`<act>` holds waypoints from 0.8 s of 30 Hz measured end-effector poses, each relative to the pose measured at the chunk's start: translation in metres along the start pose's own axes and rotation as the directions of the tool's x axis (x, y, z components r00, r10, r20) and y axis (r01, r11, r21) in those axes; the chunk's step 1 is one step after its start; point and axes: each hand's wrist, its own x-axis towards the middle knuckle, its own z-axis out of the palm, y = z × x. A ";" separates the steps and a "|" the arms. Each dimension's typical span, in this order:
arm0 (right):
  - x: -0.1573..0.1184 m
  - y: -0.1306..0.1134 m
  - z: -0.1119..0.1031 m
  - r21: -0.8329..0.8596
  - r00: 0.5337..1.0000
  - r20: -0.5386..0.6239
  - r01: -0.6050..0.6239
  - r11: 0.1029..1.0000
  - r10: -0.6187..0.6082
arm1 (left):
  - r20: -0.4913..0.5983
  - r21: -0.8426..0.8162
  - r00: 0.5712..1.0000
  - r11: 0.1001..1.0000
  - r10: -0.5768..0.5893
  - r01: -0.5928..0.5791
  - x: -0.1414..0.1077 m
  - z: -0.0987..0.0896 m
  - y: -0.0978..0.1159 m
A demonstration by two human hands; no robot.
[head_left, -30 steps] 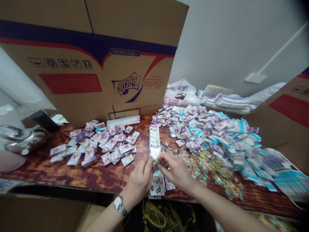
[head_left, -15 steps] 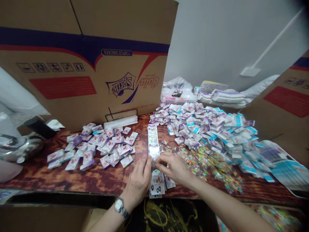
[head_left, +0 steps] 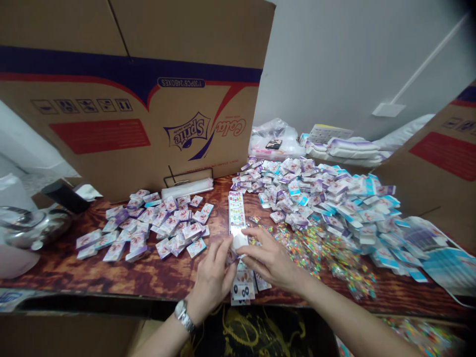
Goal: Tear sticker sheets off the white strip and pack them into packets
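My left hand, with a metal watch on the wrist, pinches a small white and purple box near the front of the table. The fingers of my right hand close around the box's other side. Fingers hide much of it. Just beyond lies a stack of narrow sticker strips with rows of coloured prints. Below my hands lie printed picture sheets with dark oval figures, partly covered. To the right of my right hand spread small clear bags of colourful candy-like pieces.
Small filled-looking boxes lie scattered on the left. A large heap of similar boxes covers the right. A big cardboard carton stands at the back left, another carton at the right. A metal kettle-like object is at the left edge.
My right hand has moved slightly up and its fingers have spread over the small box, whose white face now shows more. The left hand's fingers have shifted a little.
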 end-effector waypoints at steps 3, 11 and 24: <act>-0.002 0.001 -0.008 0.041 0.992 0.115 -0.051 0.998 0.046 | 0.052 -0.098 0.997 0.993 -0.060 0.065 0.001 -0.004 0.003; -0.001 -0.006 0.007 0.122 0.994 -0.047 -0.096 0.988 0.103 | -0.015 -0.072 0.999 0.996 0.048 -0.049 -0.001 0.002 0.004; -0.003 -0.022 0.028 0.386 0.914 -0.212 -0.246 0.889 0.345 | -0.123 0.085 0.987 0.992 0.099 -0.089 -0.010 0.011 -0.001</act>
